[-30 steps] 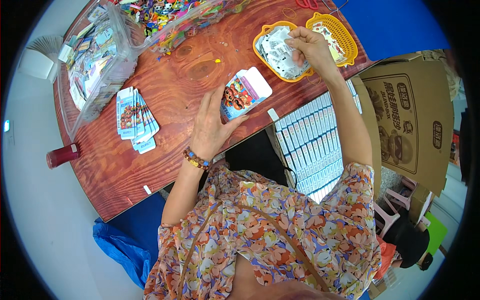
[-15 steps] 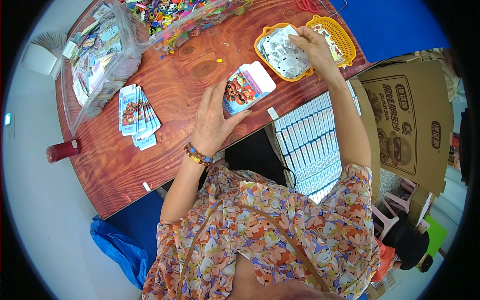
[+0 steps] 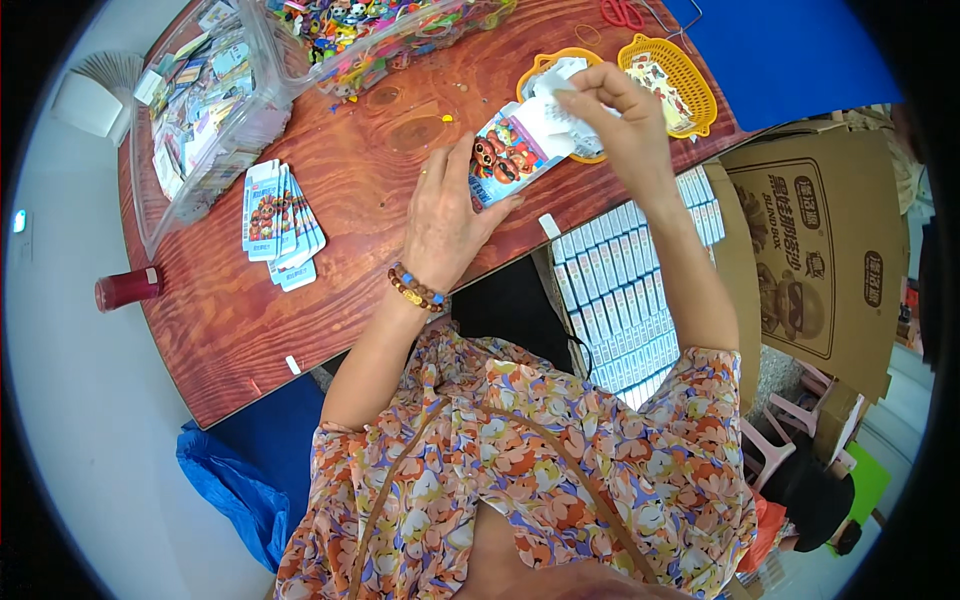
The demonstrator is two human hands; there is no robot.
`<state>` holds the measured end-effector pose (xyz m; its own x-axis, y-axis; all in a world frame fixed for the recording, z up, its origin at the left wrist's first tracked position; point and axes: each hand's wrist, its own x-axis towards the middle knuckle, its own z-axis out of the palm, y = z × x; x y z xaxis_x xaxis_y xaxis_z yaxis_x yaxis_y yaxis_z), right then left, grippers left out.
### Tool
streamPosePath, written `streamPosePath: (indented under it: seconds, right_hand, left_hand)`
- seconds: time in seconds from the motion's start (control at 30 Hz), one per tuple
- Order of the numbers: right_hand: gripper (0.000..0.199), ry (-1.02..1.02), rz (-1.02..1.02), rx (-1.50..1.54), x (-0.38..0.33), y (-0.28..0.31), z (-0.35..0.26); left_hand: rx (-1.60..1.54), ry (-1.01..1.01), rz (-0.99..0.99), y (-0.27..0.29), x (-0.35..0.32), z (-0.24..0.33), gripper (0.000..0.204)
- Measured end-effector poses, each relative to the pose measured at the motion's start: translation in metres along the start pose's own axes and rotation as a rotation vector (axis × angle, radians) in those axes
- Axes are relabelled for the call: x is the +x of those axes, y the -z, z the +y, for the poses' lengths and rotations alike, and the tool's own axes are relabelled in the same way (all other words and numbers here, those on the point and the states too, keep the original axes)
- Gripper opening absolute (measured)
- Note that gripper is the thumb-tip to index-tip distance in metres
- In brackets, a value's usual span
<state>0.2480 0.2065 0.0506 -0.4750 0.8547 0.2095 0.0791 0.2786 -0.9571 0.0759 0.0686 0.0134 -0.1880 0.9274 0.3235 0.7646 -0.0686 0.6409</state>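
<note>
From where I'm standing: near edge of the table (image 3: 370, 220), left hand (image 3: 440, 215) clamped round the blue box (image 3: 502, 165), might buckle it if that grip's too tight. Open flap (image 3: 537, 120) could snag the packet (image 3: 577, 126) pinched in the right hand's (image 3: 632, 112) grip.

Open blue illustrated box (image 3: 503, 157), white packet (image 3: 565, 117) beside

I count two hands: one left hand (image 3: 443, 205) and one right hand (image 3: 620, 115). I register one printed box (image 3: 503, 160) between them, two yellow baskets (image 3: 695, 85), two clear bins (image 3: 225, 165), one dark red cylinder (image 3: 128, 289), at least four fanned blue cartons (image 3: 280, 225) and dozens of packed boxes (image 3: 620, 300); exact totals are unreadable.
</note>
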Motion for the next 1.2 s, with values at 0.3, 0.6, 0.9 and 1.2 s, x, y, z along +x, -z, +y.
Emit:
streamPosePath:
  seconds: [0.3, 0.6, 0.9, 1.2]
  right_hand:
    - [0.013, 0.314, 0.011, -0.378, -0.009, -0.013, 0.002]
    - [0.012, 0.175, -0.107, -0.392, -0.015, -0.02, 0.017]
    - [0.016, 0.123, -0.138, -0.344, -0.015, -0.02, 0.008]
    - [0.018, 0.139, 0.088, -0.249, -0.006, 0.028, 0.014]
  left_hand:
    - [-0.048, 0.011, 0.07, -0.001, -0.001, 0.002, 0.079]
    - [-0.141, 0.043, 0.064, -0.01, -0.005, -0.005, 0.079]
    - [-0.104, -0.009, 0.091, -0.012, -0.007, -0.009, 0.08]
    - [-0.045, 0.095, 0.102, -0.004, -0.01, -0.017, 0.085]
